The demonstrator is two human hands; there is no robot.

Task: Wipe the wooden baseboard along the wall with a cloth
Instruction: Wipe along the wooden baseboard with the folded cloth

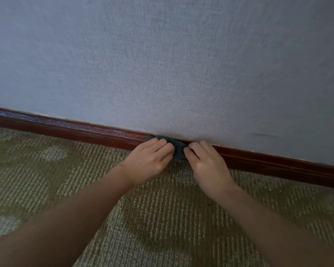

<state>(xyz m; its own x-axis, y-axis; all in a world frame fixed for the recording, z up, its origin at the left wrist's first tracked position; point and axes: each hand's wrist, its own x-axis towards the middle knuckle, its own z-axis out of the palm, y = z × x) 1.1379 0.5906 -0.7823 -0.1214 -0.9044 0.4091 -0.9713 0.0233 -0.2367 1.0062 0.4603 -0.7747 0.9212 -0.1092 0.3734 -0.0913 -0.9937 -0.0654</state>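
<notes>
Head view: baseboard upper-left to lower-right, cloth against it

The wall blocks all reach from nine through twelve to three o'clock; the baseboard lies bare along its foot toward nine and toward three o'clock; at centre the left hand and right hand grip the cloth, crowding that stretch; the carpet lies open from four to eight o'clock.

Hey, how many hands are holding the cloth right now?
2. The left hand grips the left side of the dark green cloth, the right hand its right side, against the baseboard.
</notes>
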